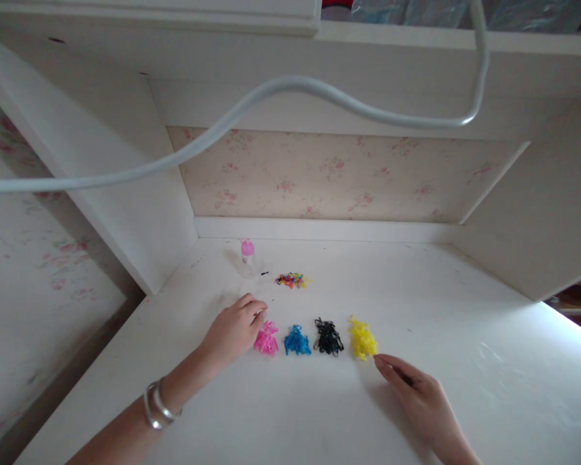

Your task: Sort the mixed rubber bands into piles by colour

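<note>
Four small heaps of tiny rubber bands lie in a row on the white desk [465,336]: pink [266,340], blue [297,341], black [328,338] and yellow [362,338]. My left hand [235,330], with silver bangles on the wrist, rests on the desk, its fingertips touching the left side of the pink heap. My right hand [419,394] lies flat with fingers stretched, the tips just short of the yellow heap's lower right edge. Neither hand visibly holds anything.
A mixed-colour heap of bands [291,279] lies farther back. Left of it stands a small clear bottle with a pink cap [247,257]. A white cable [290,87] hangs across the view above. Cabinet walls close in on both sides, with flowered wallpaper behind.
</note>
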Tool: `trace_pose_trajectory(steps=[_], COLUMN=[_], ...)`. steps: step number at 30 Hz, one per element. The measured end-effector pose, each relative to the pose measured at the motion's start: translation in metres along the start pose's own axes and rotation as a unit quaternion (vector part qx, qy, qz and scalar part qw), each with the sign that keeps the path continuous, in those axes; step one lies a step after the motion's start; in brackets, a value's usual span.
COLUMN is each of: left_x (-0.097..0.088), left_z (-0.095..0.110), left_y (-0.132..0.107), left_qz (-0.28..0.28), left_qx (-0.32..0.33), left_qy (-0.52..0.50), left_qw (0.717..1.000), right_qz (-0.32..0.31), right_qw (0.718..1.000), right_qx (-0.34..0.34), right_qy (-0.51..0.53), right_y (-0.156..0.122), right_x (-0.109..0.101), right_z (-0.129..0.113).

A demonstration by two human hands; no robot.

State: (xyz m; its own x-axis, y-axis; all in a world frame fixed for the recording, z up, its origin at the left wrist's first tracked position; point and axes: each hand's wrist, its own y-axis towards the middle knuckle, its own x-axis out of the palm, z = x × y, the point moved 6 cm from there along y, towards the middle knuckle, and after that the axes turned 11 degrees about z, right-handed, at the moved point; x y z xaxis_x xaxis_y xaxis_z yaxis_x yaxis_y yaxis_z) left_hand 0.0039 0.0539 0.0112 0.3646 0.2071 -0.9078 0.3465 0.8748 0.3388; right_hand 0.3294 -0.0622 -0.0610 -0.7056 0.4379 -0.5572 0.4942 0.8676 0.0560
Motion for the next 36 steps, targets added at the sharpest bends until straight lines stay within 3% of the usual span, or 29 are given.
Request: trace_pose_trajectory(steps=[3, 6, 11, 17, 23, 28, 36], left_x=[0.025, 0.047, 0.071, 0.080, 0.075, 0.065, 0.068], left_z=[0.001, -0.012, -0.031, -0.037, -0.036, -0.011, 0.068], left_y=[0.036, 0.063, 0.084, 0.091, 0.087, 0.077, 0.054], left_qz=[-0.008, -0.019, -0.041, -0.058, -0.063, -0.063, -0.091], left_qx=[-0.015, -0.053, -0.114, -0.139, -0.139, -0.100, 0.022], left_qy=[0.035, 0.076, 0.129, 0.152, 0.148, 0.109, -0.015], left_qw=[0.999, 0.995, 0.984, 0.977, 0.977, 0.987, 0.995], right_qz=[0.042, 0.054, 0.035, 0.060, 0.047, 0.032, 0.029], right_qw=[0.998, 0.998, 0.999, 0.997, 0.998, 0.998, 0.999], right_qx=[0.039, 0.041, 0.018, 0.030, 0.030, 0.030, 0.022], right_qy=[0.009, 0.013, 0.021, 0.032, 0.035, 0.037, 0.039], right_y=[-0.013, -0.016, -0.014, -0.014, -0.016, -0.015, -0.016], right_x=[-0.008, -0.010, -0.005, -0.011, -0.010, -0.007, -0.006], right_z=[0.016, 0.020, 0.016, 0.017, 0.018, 0.019, 0.015])
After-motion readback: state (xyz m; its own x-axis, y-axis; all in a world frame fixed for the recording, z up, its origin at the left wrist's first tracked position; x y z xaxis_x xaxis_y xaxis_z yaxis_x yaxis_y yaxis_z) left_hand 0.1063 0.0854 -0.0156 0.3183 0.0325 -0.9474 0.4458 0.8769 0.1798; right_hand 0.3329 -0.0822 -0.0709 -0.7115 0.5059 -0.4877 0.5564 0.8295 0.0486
